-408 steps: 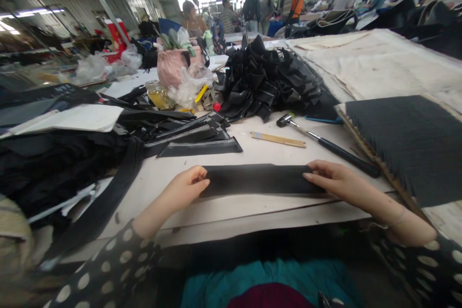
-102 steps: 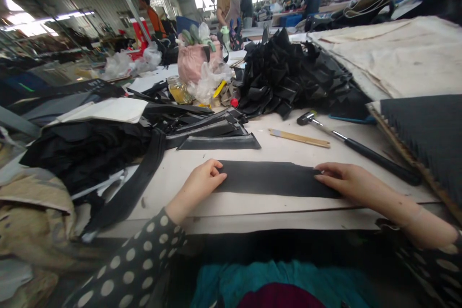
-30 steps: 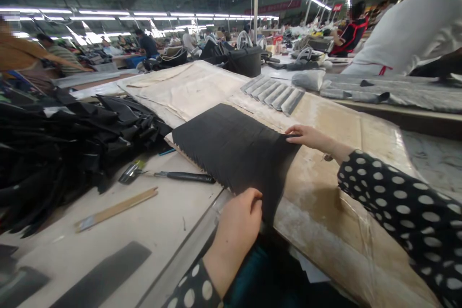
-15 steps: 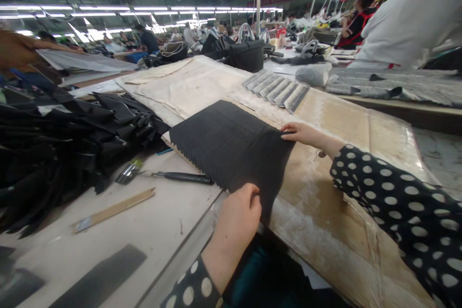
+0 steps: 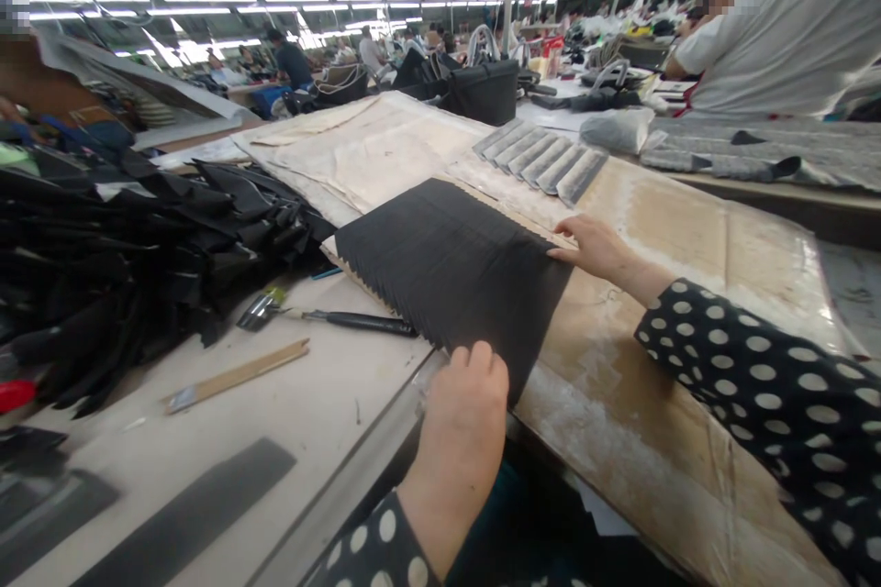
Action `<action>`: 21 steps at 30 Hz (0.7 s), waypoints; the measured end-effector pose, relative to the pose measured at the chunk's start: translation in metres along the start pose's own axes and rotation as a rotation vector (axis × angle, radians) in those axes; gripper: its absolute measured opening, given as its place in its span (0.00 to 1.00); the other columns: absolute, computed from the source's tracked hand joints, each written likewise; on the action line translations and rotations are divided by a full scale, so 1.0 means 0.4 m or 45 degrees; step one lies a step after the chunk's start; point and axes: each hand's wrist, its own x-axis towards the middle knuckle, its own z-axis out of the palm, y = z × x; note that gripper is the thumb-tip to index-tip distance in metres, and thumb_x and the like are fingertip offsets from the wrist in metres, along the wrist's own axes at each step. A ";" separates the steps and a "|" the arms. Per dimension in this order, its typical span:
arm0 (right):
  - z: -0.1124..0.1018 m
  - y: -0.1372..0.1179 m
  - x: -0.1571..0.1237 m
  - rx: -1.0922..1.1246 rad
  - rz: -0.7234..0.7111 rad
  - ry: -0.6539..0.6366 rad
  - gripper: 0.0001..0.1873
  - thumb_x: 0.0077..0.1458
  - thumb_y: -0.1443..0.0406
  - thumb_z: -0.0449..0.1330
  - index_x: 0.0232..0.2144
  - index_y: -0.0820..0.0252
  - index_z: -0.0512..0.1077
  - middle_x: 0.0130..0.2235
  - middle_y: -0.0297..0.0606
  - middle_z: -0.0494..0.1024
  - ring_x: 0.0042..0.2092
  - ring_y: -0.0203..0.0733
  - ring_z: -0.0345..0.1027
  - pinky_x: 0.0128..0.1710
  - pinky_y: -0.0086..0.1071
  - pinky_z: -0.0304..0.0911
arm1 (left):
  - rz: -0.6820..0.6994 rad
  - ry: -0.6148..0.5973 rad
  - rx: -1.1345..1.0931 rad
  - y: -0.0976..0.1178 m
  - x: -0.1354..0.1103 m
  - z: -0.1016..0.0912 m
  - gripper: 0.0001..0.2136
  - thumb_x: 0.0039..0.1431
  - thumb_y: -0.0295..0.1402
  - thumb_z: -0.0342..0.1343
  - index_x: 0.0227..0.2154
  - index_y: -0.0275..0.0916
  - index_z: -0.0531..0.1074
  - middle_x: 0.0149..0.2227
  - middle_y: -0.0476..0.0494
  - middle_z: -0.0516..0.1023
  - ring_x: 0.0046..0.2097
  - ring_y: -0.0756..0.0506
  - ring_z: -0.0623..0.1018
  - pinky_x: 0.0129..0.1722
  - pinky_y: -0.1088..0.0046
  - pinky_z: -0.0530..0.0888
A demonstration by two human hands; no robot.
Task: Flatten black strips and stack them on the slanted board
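Overlapping thin black sheets (image 5: 440,257), perhaps fabric or leather, lie fanned on a board, their stepped edges showing along the left and right sides. My left hand (image 5: 464,426) is at the near end, its fingers curled over the edge of the top sheet; the thumb is hidden. At the right corner, my right hand (image 5: 596,252) has its thumb on the black material and its fingers at the edge, with a small gap between the tips. The top sheet lies fairly flat between both hands.
A black-handled brush (image 5: 358,321) and a wooden strip (image 5: 238,376) lie on the pale table at left. Behind them is a heap of black pieces (image 5: 158,248). Grey strips (image 5: 540,160) overlap on the far board. A co-worker in a grey shirt (image 5: 791,37) is at right.
The top sheet's near end, bent before, now lies flatter. My left hand has turned so that its knuckles show, and my right fingers have spread a little. The view has shifted slightly.
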 end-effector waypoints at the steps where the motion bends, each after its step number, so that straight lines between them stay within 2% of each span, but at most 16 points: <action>1: 0.003 -0.012 -0.008 -0.040 -0.058 0.026 0.13 0.49 0.60 0.56 0.36 0.61 0.68 0.36 0.42 0.72 0.39 0.46 0.65 0.40 0.37 0.61 | 0.051 0.013 0.066 0.006 -0.008 0.002 0.13 0.52 0.21 0.47 0.39 0.36 0.70 0.39 0.43 0.73 0.35 0.44 0.72 0.28 0.71 0.71; 3: 0.010 -0.040 -0.026 -0.079 -0.126 0.036 0.09 0.53 0.65 0.50 0.34 0.61 0.69 0.35 0.41 0.72 0.39 0.43 0.66 0.40 0.35 0.60 | 0.111 0.035 0.177 0.018 -0.028 0.012 0.16 0.52 0.20 0.46 0.44 0.32 0.69 0.47 0.39 0.70 0.35 0.46 0.72 0.26 0.72 0.71; 5: 0.012 -0.064 -0.045 -0.130 -0.130 0.042 0.12 0.55 0.67 0.46 0.35 0.61 0.69 0.36 0.42 0.73 0.38 0.42 0.66 0.40 0.34 0.60 | 0.124 0.039 0.267 0.027 -0.052 0.023 0.19 0.52 0.21 0.45 0.48 0.30 0.65 0.52 0.36 0.67 0.32 0.47 0.72 0.25 0.73 0.72; 8: 0.004 -0.087 -0.073 -0.208 -0.143 0.011 0.16 0.57 0.60 0.46 0.39 0.61 0.69 0.39 0.43 0.73 0.40 0.44 0.66 0.42 0.35 0.60 | 0.138 0.007 0.336 0.032 -0.085 0.032 0.23 0.51 0.21 0.46 0.52 0.32 0.62 0.55 0.34 0.63 0.31 0.48 0.72 0.24 0.72 0.72; 11: -0.001 -0.101 -0.103 -0.230 -0.177 -0.065 0.26 0.55 0.50 0.45 0.45 0.64 0.66 0.45 0.46 0.70 0.44 0.48 0.64 0.44 0.37 0.60 | 0.152 -0.038 0.334 0.030 -0.099 0.031 0.24 0.51 0.22 0.45 0.54 0.33 0.60 0.57 0.35 0.60 0.31 0.47 0.72 0.24 0.72 0.73; 14: 0.007 -0.112 -0.124 -0.265 -0.148 -0.083 0.33 0.55 0.49 0.42 0.52 0.68 0.61 0.49 0.51 0.66 0.50 0.51 0.61 0.49 0.39 0.57 | 0.148 -0.116 0.262 0.021 -0.095 0.024 0.24 0.52 0.21 0.43 0.55 0.32 0.58 0.58 0.35 0.58 0.32 0.47 0.73 0.25 0.70 0.74; 17: 0.013 -0.114 -0.126 -0.253 -0.121 -0.126 0.33 0.55 0.49 0.41 0.53 0.67 0.59 0.50 0.52 0.65 0.51 0.52 0.60 0.50 0.41 0.56 | 0.162 -0.174 0.116 0.004 -0.110 0.007 0.25 0.52 0.20 0.42 0.55 0.33 0.57 0.59 0.37 0.56 0.35 0.46 0.74 0.29 0.70 0.75; 19: 0.006 -0.107 -0.116 -0.191 -0.094 -0.192 0.32 0.54 0.47 0.43 0.51 0.64 0.61 0.51 0.50 0.65 0.51 0.51 0.60 0.50 0.41 0.57 | 0.180 -0.164 -0.021 -0.016 -0.149 -0.015 0.26 0.51 0.19 0.42 0.55 0.36 0.56 0.60 0.41 0.54 0.39 0.46 0.74 0.34 0.70 0.75; 21: -0.011 -0.096 -0.098 -0.129 -0.039 -0.250 0.32 0.51 0.47 0.47 0.49 0.64 0.63 0.52 0.51 0.64 0.52 0.52 0.59 0.51 0.40 0.56 | 0.178 -0.153 -0.178 -0.050 -0.216 -0.047 0.25 0.53 0.21 0.42 0.55 0.41 0.56 0.60 0.45 0.55 0.44 0.47 0.73 0.40 0.70 0.74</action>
